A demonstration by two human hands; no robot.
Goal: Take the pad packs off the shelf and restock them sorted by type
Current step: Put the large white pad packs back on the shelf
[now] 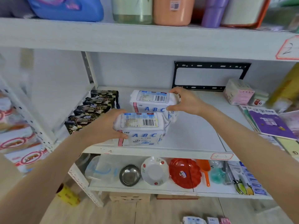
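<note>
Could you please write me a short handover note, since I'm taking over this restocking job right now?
Left hand grips the front ABC pack by its left end; right hand grips the rear ABC pack by its right end.
Both packs stand in line on the middle shelf.
Done: four black packs lined up at the shelf's left.
Left: settle the ABC packs, then shelve the packs on the floor by type.

White shelf [194, 135], blue-lettered packs
The front pad pack [140, 128] and rear pad pack [152, 101] are white with blue ABC lettering, a pink side stripe and a black barcode; the row of packs [92, 109] is black with gold print. The plate [184, 173] is red, the scoop [204, 170] orange.
</note>
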